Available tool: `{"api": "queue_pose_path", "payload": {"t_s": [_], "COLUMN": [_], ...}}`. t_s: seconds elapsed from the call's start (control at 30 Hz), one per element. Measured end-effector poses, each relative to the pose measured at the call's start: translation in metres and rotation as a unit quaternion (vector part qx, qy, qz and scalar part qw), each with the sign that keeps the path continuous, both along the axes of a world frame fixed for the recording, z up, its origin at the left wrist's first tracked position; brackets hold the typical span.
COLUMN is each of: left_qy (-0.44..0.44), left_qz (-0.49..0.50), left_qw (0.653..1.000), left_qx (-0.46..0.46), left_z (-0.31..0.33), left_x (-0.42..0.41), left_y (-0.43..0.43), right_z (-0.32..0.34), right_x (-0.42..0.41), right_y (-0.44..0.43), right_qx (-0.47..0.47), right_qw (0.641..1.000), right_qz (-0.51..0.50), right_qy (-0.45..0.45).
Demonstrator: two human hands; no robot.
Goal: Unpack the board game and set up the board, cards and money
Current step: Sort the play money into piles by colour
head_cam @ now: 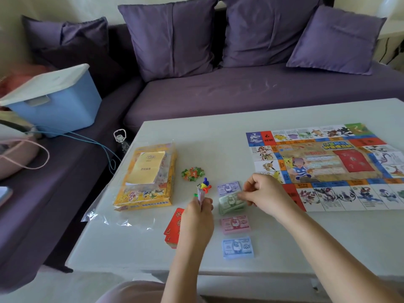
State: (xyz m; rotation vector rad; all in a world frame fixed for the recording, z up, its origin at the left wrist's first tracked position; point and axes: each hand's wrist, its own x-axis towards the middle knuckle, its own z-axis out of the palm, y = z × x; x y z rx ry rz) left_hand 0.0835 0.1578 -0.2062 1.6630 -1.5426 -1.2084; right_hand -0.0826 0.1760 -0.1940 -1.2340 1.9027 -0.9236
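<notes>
**Inspector:** Head view. Position of the board?

**Assistant:** The game board [328,167] lies unfolded and flat on the right part of the white table [196,136], and its right edge runs out of frame.

**Inspector:** Money?

**Assistant:** Four stacks form a column just left of the board. The purple notes [228,188] are farthest from the person, then the green notes [231,203], the pink notes [235,224], and nearest the blue notes [237,247], which are marked 500. The stacks lie close together but apart.

**Inspector:** Hands?

**Assistant:** The right hand [265,191] has its fingers curled, with thumb and fingertips pinching the right edge of the green notes. The left hand [197,213] is closed round a thin sheaf of paper slips [200,196], held upright and edge-on. The print on the slips cannot be read.

**Inspector:** Cards and pieces?

**Assistant:** The red cards [173,228] sit in a stack left of the left wrist, which partly covers them. The coloured pawns [205,185] stand clustered just beyond the sheaf. A heap of green and orange tokens [192,173] lies farther back.

**Inspector:** Packaging?

**Assistant:** The yellow game box [146,189] lies flat at the left of the table with a yellow leaflet [148,169] on top. Clear plastic wrap [113,217] spreads out in front of the box.

**Inspector:** Surroundings?

**Assistant:** A purple sofa [240,90] with cushions [172,36] stands behind the table. A blue storage bin [56,106] rests on its left section, its white lid tilted.
</notes>
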Motion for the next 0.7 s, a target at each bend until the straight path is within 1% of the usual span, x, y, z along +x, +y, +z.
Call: {"api": "queue_pose_path", "payload": {"t_s": [0.2,0.27,0.37,0.43,0.57,0.7], "left_qy": [0.022,0.033,0.051,0.064,0.095,0.145], "left_qz": [0.005,0.007,0.022,0.029,0.039,0.043], "left_qw": [1.0,0.999,0.998,0.997,0.992,0.982], "left_qx": [0.016,0.017,0.025,0.034,0.067,0.112], "left_z": [0.006,0.007,0.007,0.006,0.007,0.012], "left_x": [-0.002,-0.002,-0.001,-0.002,-0.005,-0.007], "left_y": [0.001,0.002,0.003,0.002,0.0,0.0], "right_z": [0.005,0.008,0.011,0.012,0.011,0.013], "right_x": [-0.001,-0.001,0.0,0.001,0.006,0.01], "right_y": [0.002,0.002,0.0,0.0,-0.001,-0.001], "right_qx": [-0.007,-0.009,0.016,0.052,0.092,0.082], "right_qw": [0.994,0.988,0.971,0.961,0.957,0.961], "right_qz": [0.014,0.016,0.04,0.059,0.078,0.087], "right_qy": [0.105,0.152,0.236,0.264,0.265,0.251]}}
